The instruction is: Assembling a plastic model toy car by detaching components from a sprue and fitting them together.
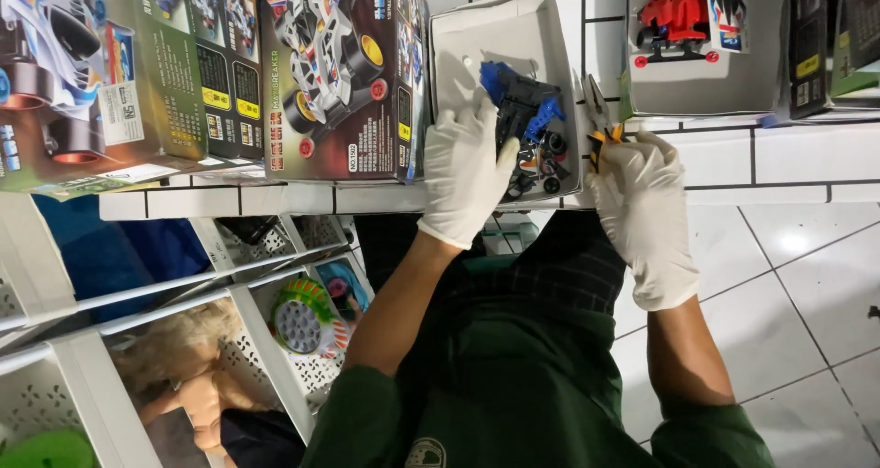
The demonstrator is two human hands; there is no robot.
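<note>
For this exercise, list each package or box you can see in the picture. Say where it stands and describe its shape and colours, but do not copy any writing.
Large toy-car box: far left, flat, car picture, blue and white.
Dark green box: beside it, yellow label patches.
Model-car box: left of the tray, white car, yellow and red wheels.
Open white box tray: centre, holding blue and black parts.
Grey box: upper right, red car picture.
Dark box: far right, partly cut off.

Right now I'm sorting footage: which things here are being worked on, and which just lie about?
In hand:
- left hand in the open box tray
- dark chassis with blue parts
- small black wheels
- right hand holding side cutters

Lying about:
- model car boxes
- red car kit box
- white shelf rack
- doll
</note>
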